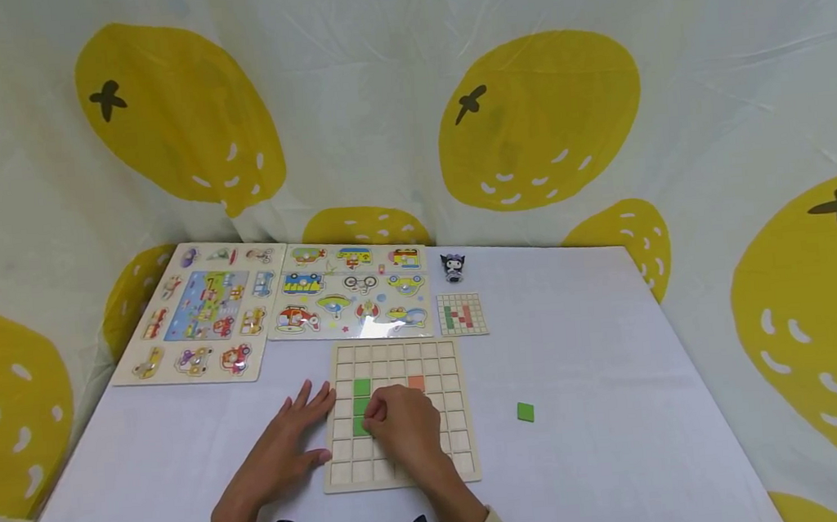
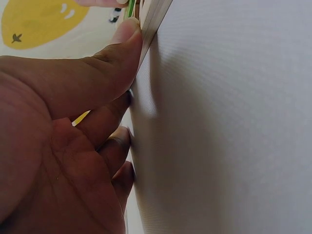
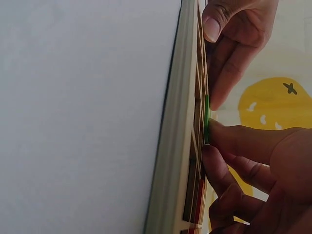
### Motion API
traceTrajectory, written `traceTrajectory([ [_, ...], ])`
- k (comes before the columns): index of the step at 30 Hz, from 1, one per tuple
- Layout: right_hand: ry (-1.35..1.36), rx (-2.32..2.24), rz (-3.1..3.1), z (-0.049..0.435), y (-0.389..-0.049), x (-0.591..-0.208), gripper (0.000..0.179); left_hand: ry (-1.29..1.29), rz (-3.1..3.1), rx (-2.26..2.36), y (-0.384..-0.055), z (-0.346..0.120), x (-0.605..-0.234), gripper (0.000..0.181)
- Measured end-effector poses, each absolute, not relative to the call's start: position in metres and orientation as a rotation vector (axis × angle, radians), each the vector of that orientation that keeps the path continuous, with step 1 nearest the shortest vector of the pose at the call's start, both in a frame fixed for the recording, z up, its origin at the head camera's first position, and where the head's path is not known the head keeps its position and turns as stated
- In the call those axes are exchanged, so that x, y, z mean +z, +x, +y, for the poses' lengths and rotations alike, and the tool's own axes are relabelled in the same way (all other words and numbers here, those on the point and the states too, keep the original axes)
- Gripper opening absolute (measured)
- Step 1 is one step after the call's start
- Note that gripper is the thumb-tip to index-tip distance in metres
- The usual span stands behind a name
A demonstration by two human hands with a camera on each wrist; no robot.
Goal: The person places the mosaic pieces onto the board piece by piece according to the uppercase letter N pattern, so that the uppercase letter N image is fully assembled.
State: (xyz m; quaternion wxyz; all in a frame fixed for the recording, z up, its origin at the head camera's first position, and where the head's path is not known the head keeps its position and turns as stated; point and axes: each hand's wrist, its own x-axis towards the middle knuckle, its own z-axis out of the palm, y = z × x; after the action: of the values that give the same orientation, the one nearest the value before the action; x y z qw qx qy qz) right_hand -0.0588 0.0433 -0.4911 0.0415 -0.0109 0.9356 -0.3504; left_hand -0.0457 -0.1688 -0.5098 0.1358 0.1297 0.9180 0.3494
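A wooden grid board (image 1: 456,463) lies on the table with a short column of green tiles (image 1: 361,387) and an orange-red tile (image 1: 417,382) in its squares. My right hand (image 1: 408,426) is over the board with its fingers curled, pinching a green tile (image 3: 206,117) at the lower end of the column. In the right wrist view the thumb touches this tile's face and a fingertip meets its edge. My left hand (image 1: 285,439) rests at the board's left side, fingers extended; its thumb (image 2: 127,36) touches the board's edge.
One loose green tile (image 1: 525,411) lies right of the board. Behind stand a small pattern card (image 1: 463,327), a small dark figurine (image 1: 453,267) and two picture puzzle boards, the left one (image 1: 169,371) tilted beside the other (image 1: 332,284). A lemon-print cloth (image 1: 354,94) hangs behind the table.
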Motion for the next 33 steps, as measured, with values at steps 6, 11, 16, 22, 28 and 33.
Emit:
traceTrajectory([
  [6,-0.075,-1.112,2.825,0.05,-0.058,-0.49,0.013,0.374,2.657,1.009,-0.046,-0.169,-0.51,0.097],
  [11,-0.095,-1.208,2.781,0.066,-0.059,-0.485,0.012,0.381,2.658,1.014,-0.045,-0.169,-0.51,0.097],
  [16,-0.016,-1.285,2.765,0.094,-0.058,-0.478,0.015,0.379,2.67,1.009,-0.045,-0.167,-0.508,0.097],
  [22,0.086,-1.309,2.79,0.133,-0.054,-0.476,0.02,0.374,2.678,0.991,-0.045,-0.166,-0.508,0.097],
  [28,0.225,-1.27,2.82,0.169,-0.05,-0.476,0.026,0.382,2.68,0.975,-0.045,-0.168,-0.507,0.098],
  [33,0.288,-1.2,2.861,0.201,-0.044,-0.477,0.033,0.386,2.673,0.981,-0.045,-0.167,-0.506,0.097],
])
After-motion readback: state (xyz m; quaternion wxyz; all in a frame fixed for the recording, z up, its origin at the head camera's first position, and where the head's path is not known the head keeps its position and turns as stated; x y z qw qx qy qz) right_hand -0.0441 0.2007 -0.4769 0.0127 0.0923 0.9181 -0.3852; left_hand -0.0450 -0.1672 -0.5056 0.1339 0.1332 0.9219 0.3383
